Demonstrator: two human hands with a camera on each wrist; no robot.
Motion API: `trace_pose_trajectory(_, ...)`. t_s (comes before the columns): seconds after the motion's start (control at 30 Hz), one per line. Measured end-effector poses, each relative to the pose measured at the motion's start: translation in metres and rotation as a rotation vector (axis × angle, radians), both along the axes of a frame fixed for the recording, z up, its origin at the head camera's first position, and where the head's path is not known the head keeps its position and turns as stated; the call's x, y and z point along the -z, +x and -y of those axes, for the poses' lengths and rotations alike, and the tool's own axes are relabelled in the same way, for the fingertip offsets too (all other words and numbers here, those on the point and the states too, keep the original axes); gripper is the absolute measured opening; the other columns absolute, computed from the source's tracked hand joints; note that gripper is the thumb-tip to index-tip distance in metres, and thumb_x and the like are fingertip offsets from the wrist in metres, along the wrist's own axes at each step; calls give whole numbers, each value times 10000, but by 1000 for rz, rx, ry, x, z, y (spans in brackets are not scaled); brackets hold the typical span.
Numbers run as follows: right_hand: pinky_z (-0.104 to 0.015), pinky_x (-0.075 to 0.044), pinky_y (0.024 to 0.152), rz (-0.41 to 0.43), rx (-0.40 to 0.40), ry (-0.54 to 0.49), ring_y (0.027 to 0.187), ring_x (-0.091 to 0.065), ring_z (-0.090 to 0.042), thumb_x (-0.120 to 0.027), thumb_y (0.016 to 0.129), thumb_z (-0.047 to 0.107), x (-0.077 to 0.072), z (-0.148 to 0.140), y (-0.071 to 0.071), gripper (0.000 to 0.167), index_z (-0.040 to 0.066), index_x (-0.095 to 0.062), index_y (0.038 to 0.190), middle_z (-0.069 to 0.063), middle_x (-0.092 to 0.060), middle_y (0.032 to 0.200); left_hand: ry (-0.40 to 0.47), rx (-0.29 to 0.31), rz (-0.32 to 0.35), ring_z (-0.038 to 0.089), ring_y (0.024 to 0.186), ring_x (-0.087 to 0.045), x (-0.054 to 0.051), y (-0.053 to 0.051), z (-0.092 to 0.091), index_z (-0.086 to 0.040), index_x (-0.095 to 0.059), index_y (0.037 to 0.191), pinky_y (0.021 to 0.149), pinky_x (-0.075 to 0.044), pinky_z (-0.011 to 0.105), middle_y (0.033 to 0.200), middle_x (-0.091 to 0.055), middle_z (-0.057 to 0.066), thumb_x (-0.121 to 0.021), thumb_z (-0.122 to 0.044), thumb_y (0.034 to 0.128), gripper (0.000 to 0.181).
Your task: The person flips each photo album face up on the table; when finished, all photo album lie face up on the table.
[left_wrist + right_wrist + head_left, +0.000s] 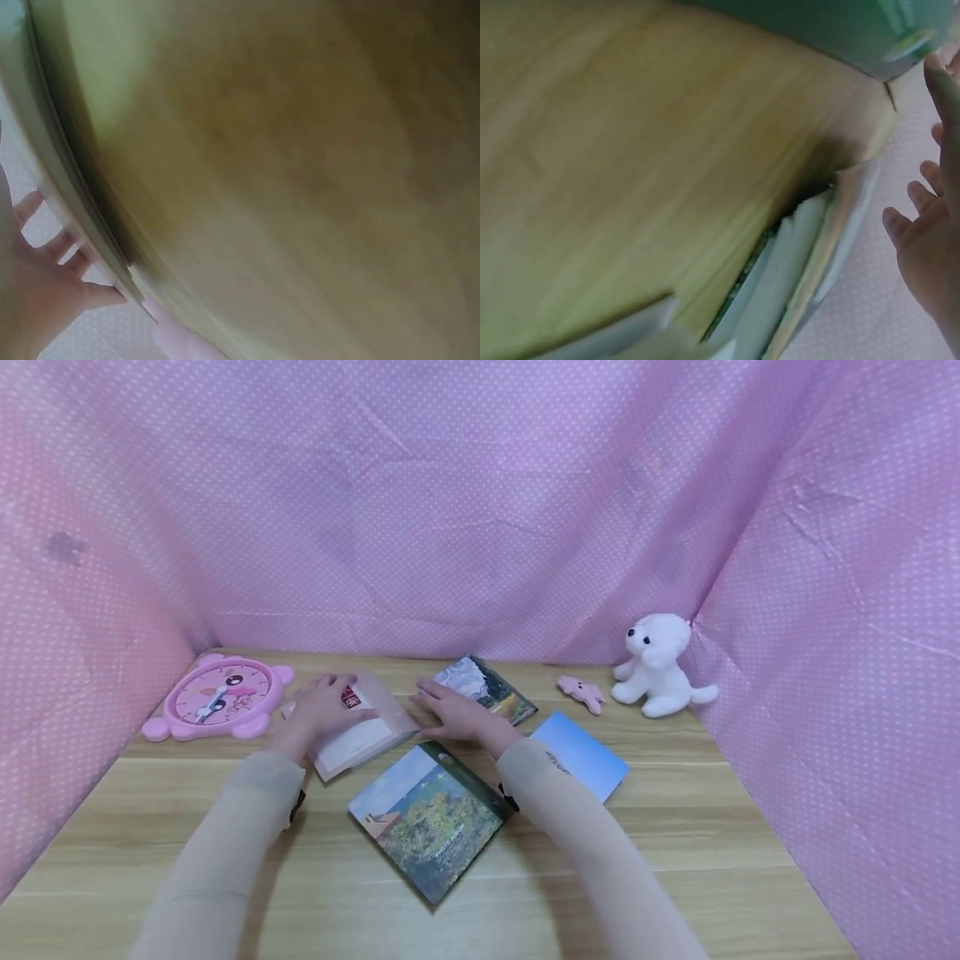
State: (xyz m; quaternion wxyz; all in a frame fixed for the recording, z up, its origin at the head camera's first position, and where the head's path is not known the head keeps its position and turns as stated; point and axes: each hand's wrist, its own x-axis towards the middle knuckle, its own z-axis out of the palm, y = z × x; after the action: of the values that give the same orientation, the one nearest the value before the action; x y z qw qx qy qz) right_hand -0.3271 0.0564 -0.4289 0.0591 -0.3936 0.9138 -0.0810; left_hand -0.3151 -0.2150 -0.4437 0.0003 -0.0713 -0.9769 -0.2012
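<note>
A pale book (360, 745) with a dark red label lies left of centre, under my left hand (322, 706), whose fingers are spread over its top. The left wrist view shows the book's edge (56, 142) beside the extended fingers (64, 244). My right hand (459, 714) reaches over a small picture-covered book (504, 689) at the back, fingers extended; whether they touch it is unclear. In front, between both arms, a photo album (442, 827) with a landscape cover lies at an angle. The right wrist view shows the right hand (926, 255) with fingers loosely apart.
A blue booklet (583, 756) lies partly behind the right forearm. Farther right are a small pink toy (581, 692) and a white plush dog (657, 668). A pink toy clock (221, 696) lies at the left. Pink dotted cloth (450, 510) surrounds the wooden table (352, 910).
</note>
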Motion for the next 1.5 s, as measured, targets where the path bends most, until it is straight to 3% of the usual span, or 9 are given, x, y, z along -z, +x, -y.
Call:
trace_pose_trajectory(0.2,-378,-242,1157,23,-17,57,1431,-206,-243,-577,881,525,10,8,-7,731,189,-325,1479,-80,-202,1566,23,-32,32,520,1279,-269,2,-3,0,-113,-325,1459,1000,-170,732,1420,-287,325,-598,-735,724,1001)
trace_pose_trajectory(0.63,-444,-198,1168,-68,-42,176,1428,-220,-231,-496,933,510,16,20,-10,620,216,-359,1461,9,-390,1485,12,-44,61,456,1193,-344,2,-6,-3,-110,-320,1454,941,-279,673,1353,-336,307,-599,-755,702,1029)
trace_pose_trajectory(0.77,-453,-191,1168,-57,-45,166,1429,-218,-232,-490,937,504,16,19,-10,602,229,-364,1457,23,-399,1481,28,-46,68,466,1186,-338,-1,-4,-6,-97,-322,1452,936,-290,666,1356,-325,324,-616,-739,703,1029)
trace_pose_trajectory(0.97,-452,-147,1179,36,-17,122,1437,-193,-233,-498,940,480,13,19,-12,600,231,-347,1464,26,-383,1491,86,-51,87,469,1170,-341,-9,-2,-7,-109,-305,1468,906,-326,651,1364,-310,341,-660,-697,701,1030)
trace_pose_trajectory(1.1,-376,-271,1144,73,-26,73,1368,-341,-210,-508,958,402,9,20,-15,578,196,-336,1470,-19,-427,1457,165,-71,134,433,1077,-405,-14,-2,-4,-166,-235,1501,726,-481,493,1333,-313,321,-673,-676,705,1041)
trace_pose_trajectory(1.2,-315,-355,1088,87,-54,4,1284,-449,-186,-526,966,319,3,19,-15,550,146,-355,1459,-49,-476,1412,217,-76,147,395,1039,-425,-14,-5,-2,-173,-197,1512,661,-499,406,1314,-313,302,-679,-664,709,1058)
trace_pose_trajectory(1.37,-306,-362,1085,75,-84,-56,1280,-460,-191,-533,969,247,-7,14,-12,512,119,-385,1443,-53,-476,1416,239,-58,113,391,1094,-401,-11,-13,0,-108,-208,1504,822,-473,527,1342,-299,309,-709,-638,697,1088)
trace_pose_trajectory(1.5,-303,-346,1097,50,-96,-77,1293,-446,-195,-525,973,199,-12,13,-11,480,111,-406,1430,-53,-467,1424,276,-23,67,412,1122,-399,-14,-15,1,-42,-228,1487,910,-429,587,1358,-309,330,-751,-515,733,1033)
